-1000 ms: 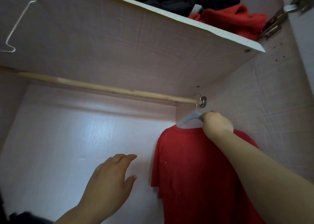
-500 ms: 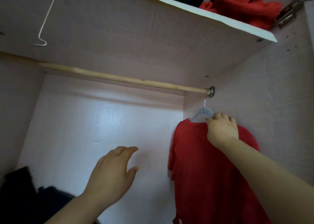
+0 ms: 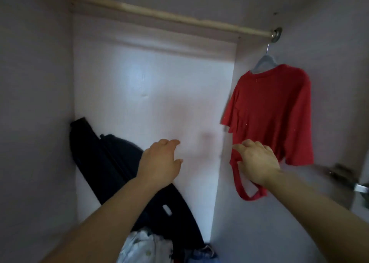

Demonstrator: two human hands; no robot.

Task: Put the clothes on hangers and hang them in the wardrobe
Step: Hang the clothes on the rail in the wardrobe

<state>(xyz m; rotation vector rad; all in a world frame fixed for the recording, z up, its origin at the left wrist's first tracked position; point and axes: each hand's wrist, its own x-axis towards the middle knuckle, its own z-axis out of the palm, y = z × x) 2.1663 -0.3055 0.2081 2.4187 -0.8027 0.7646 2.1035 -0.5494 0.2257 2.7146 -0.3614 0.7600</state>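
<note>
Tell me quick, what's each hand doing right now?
Left hand: open, holding nothing.
Right hand: gripping the hem of the red shirt.

Rail (image 3: 159, 15): bare wood, rough, uneven. End socket (image 3: 277, 35): shiny metal. Red T-shirt (image 3: 275, 111), hem in my right hand (image 3: 257, 161): matt cloth. Back panel (image 3: 151, 95): smooth, faintly glossy.

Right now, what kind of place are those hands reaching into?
Most likely the inside of a wardrobe. A pale wooden rail runs across the top, a red short-sleeved T-shirt hangs from it on a light grey hanger, and dark clothes lie heaped at the bottom.
</note>
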